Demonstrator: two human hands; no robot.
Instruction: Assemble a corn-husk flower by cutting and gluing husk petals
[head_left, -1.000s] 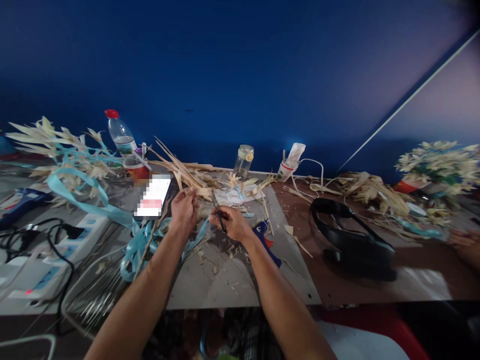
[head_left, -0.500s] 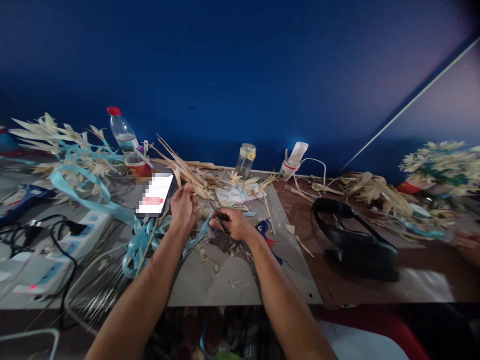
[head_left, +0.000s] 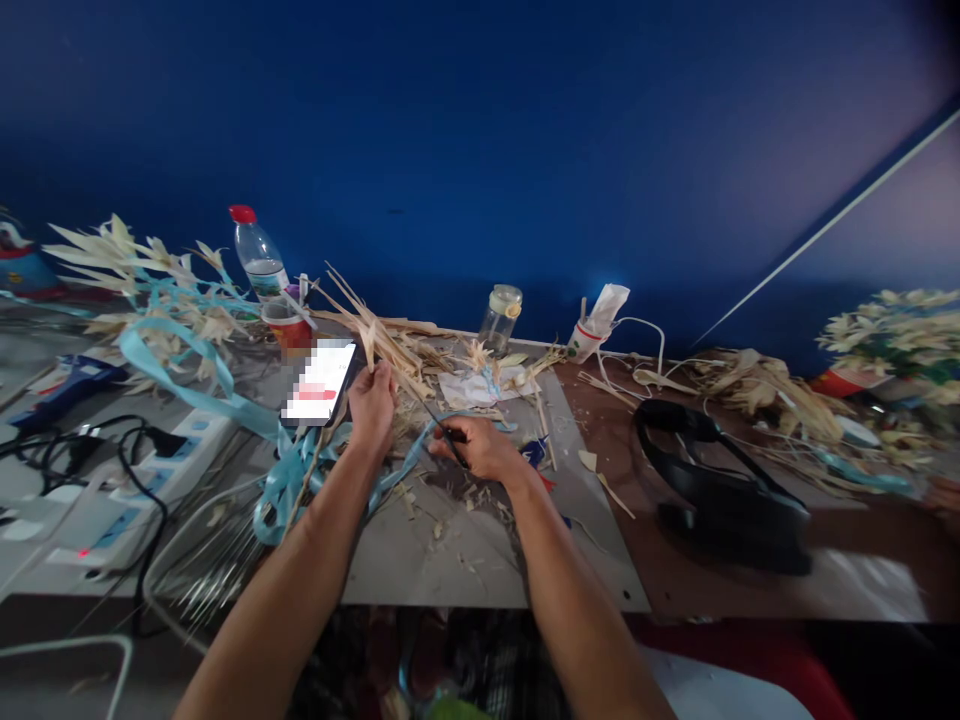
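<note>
Strip-trimming at a littered table [head_left: 465,560].
Ribbon [head_left: 195,380] and phone [head_left: 321,382] lie to the left. Left hand [head_left: 373,400] pinches a dry strip [head_left: 367,345] upright over the table. Right hand [head_left: 484,447] is closed on scissors [head_left: 441,423], blades toward the strip. Likely mid-trim; the cut needs the strip held taut.

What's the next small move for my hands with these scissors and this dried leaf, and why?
Probably bring the scissors in the right hand up to the dried leaf strip pinched by the left hand and snip. The blades point toward the strip, but I cannot tell whether they reach it.
</note>
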